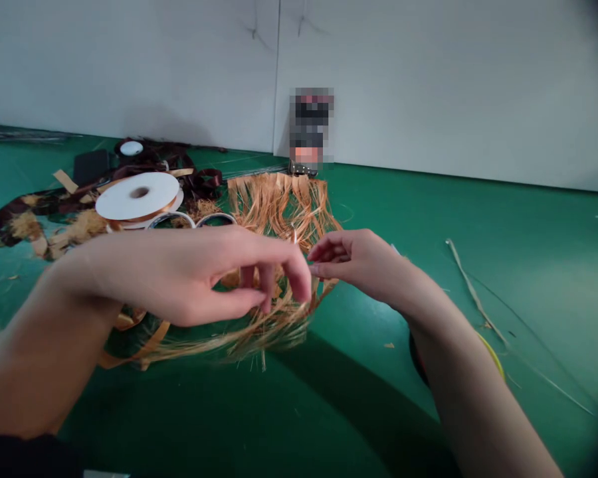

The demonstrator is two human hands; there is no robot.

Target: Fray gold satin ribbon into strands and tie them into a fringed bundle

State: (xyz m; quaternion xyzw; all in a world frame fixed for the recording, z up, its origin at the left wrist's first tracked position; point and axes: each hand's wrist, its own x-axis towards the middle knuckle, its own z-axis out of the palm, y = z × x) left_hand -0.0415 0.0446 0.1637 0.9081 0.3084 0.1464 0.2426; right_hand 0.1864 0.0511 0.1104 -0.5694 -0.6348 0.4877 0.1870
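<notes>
My left hand [204, 275] hovers over a bundle of frayed golden-brown ribbon strands [279, 325], its fingers loosely bent and apart, with nothing visible between them. Beside its fingertips, my right hand [359, 262] has thumb and fingers pinched together; what they hold, if anything, is too small to make out. Behind both hands lies a row of tan ribbon strips [279, 199] with loosely frayed ends. Part of the strands is hidden beneath my left hand.
A white spool [129, 192] of brown ribbon stands at the left, near tape rolls [172, 219] and a heap of dark ribbon [179, 162]. Frayed tan scraps [27, 226] lie farther left. A phone-like device [311, 129] leans on the wall. A thin pale strand [473, 292] lies at right.
</notes>
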